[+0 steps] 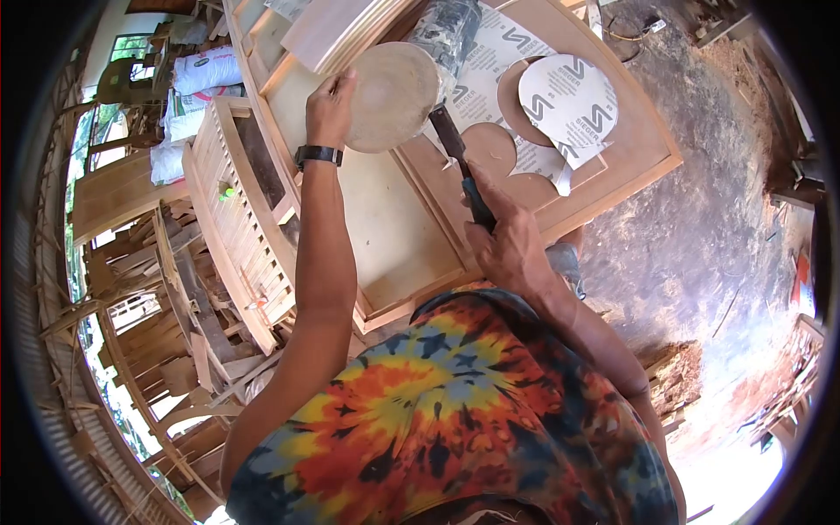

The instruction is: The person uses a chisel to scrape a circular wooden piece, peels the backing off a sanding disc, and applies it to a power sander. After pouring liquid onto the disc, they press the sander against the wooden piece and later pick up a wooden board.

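One tan disc [391, 96] is held above the wooden bench [385, 245], its edge pinched by the left hand [330, 109]. Judged thin, light and slightly flexible; best gripped at the rim. One chisel [453, 144], right hand [509, 247] closed round its handle. Three brown rounds [488, 150] and one white-backed round [569, 98] lie on the printed sheet [490, 52].

We see a pale tan disc [391, 96], a tool [463, 171] with a dark blue handle, a black watch [318, 156], white sheets [573, 101] with grey logos far right, and a shirt [455, 420] tie-dyed orange, yellow, blue and red.
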`<state>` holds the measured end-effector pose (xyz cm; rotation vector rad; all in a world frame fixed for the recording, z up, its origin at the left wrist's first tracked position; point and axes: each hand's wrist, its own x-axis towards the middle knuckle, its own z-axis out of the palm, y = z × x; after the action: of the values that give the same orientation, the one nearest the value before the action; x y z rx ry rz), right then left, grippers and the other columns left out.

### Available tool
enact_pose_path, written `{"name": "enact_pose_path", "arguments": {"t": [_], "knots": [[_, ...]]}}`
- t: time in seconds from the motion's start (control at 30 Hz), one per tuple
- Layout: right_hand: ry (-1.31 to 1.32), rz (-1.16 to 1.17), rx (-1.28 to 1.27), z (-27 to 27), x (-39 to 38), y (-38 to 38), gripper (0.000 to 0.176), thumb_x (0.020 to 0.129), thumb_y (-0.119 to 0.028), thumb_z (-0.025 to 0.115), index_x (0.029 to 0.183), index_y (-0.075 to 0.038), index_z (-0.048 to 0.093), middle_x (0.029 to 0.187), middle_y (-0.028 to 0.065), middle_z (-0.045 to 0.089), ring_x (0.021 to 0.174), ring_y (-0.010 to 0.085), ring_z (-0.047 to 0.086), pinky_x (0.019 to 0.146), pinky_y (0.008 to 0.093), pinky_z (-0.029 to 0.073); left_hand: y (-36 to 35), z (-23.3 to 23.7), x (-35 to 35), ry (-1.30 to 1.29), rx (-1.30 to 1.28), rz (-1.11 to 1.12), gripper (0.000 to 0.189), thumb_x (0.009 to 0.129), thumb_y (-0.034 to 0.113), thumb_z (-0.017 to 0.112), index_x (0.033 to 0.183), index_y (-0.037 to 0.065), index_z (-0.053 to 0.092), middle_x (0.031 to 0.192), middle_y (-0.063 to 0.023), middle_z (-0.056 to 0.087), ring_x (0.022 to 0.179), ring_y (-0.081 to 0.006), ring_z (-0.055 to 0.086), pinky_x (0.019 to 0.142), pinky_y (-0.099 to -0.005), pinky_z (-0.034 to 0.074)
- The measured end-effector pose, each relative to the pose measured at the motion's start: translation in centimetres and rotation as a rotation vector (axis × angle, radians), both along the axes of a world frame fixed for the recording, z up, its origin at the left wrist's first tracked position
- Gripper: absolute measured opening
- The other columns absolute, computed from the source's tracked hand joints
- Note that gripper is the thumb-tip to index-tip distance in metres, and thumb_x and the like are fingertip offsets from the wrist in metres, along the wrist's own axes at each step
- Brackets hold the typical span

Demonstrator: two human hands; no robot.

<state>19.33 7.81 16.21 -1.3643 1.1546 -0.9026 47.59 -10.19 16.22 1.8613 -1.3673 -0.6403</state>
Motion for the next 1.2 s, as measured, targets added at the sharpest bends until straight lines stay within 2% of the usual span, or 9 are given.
{"name": "enact_pose_path", "arguments": {"t": [0.33,0.53,0.6,0.67,0.83,1.0,1.07,1.13,1.2], "knots": [[-0.022,0.024,0.124,0.5,0.5,-0.9,0.078,0.083,0.006,0.055,0.159,-0.004,0.038,0.103,0.0146,0.067,0.089,0.0186,0.065,0.084,0.0299,0.052,0.2,-0.9,1.0,-0.114,-0.081,-0.07,0.049,0.099,0.041,0.068,0.1,-0.008,0.068,0.079,-0.0168,0.066,0.072,-0.022,0.056,0.073,-0.0358,0.05],[0.205,-0.026,-0.133,0.8,0.9,-1.1,0.079,0.078,0.011,0.053,0.155,-0.002,0.042,0.098,0.0192,0.066,0.082,0.0347,0.068,0.075,0.0393,0.056,0.5,-0.8,0.5,-0.12,-0.135,-0.074,0.051,0.098,0.043,0.067,0.1,-0.008,0.068,0.079,-0.0198,0.067,0.07,-0.0264,0.056,0.072,-0.0372,0.05],[0.343,-0.037,-0.224,0.8,1.4,-0.9,0.079,0.08,0.004,0.058,0.156,-0.001,0.038,0.113,0.0255,0.062,0.085,0.0437,0.068,0.075,0.0492,0.058,0.5,-0.7,0.5,-0.125,-0.143,-0.077,0.051,0.099,0.043,0.066,0.1,-0.008,0.068,0.079,-0.0207,0.067,0.071,-0.0272,0.058,0.072,-0.0375,0.05],[0.456,-0.002,-0.188,1.6,1.6,-0.5,0.08,0.081,0.0,0.059,0.157,-0.002,0.035,0.118,0.0245,0.06,0.087,0.0429,0.068,0.075,0.0496,0.059,0.5,-0.2,0.6,-0.123,-0.001,-0.08,0.053,0.101,0.042,0.066,0.118,-0.008,0.069,0.103,-0.0148,0.075,0.093,-0.0196,0.065,0.088,-0.0315,0.05],[0.681,-0.02,-0.224,1.8,2.5,0.2,0.08,0.083,-0.004,0.058,0.159,-0.005,0.031,0.127,0.0233,0.056,0.094,0.0417,0.068,0.074,0.0498,0.06,0.2,-0.4,0.7,-0.138,-0.03,-0.096,0.052,0.1,0.042,0.065,0.114,-0.008,0.069,0.097,-0.0196,0.073,0.088,-0.026,0.066,0.083,-0.0356,0.052],[0.579,0.02,-0.171,1.8,1.6,-0.2,0.081,0.084,-0.004,0.058,0.16,-0.005,0.03,0.125,0.0228,0.057,0.094,0.0433,0.068,0.079,0.0507,0.059,0.8,1.9,-0.9,-0.434,0.012,-0.078,0.05,0.098,0.043,0.066,0.111,-0.006,0.069,0.1,-0.0248,0.072,0.093,-0.0377,0.069,0.089,-0.0445,0.053],[0.488,0.018,-0.129,1.6,1.1,-0.7,0.079,0.084,-0.003,0.057,0.159,-0.005,0.033,0.123,0.0227,0.059,0.093,0.0445,0.068,0.082,0.05,0.058,2.0,3.0,-2.7,-0.886,-0.532,-0.236,0.045,0.092,0.038,0.073,0.113,-0.002,0.07,0.12,-0.0258,0.068,0.112,-0.0428,0.063,0.1,-0.0508,0.048],[0.397,0.034,-0.089,1.0,0.3,-1.0,0.078,0.083,-0.002,0.057,0.158,-0.004,0.035,0.121,0.0225,0.06,0.093,0.0458,0.068,0.085,0.0494,0.057,4.3,4.7,-5.9,-0.514,-0.32,-0.527,0.045,0.085,0.034,0.081,0.113,0.0,0.07,0.135,-0.0255,0.061,0.124,-0.0443,0.055,0.105,-0.0528,0.043],[0.017,-0.015,-0.099,0.0,-0.7,-1.3,0.075,0.081,0.001,0.056,0.155,-0.004,0.042,0.117,0.0216,0.064,0.092,0.0421,0.07,0.09,0.0445,0.056,5.9,3.8,-8.2,-0.565,-0.344,-0.51,0.046,0.083,0.032,0.082,0.113,0.0,0.069,0.134,-0.0257,0.061,0.124,-0.0441,0.056,0.105,-0.0526,0.044]]}}
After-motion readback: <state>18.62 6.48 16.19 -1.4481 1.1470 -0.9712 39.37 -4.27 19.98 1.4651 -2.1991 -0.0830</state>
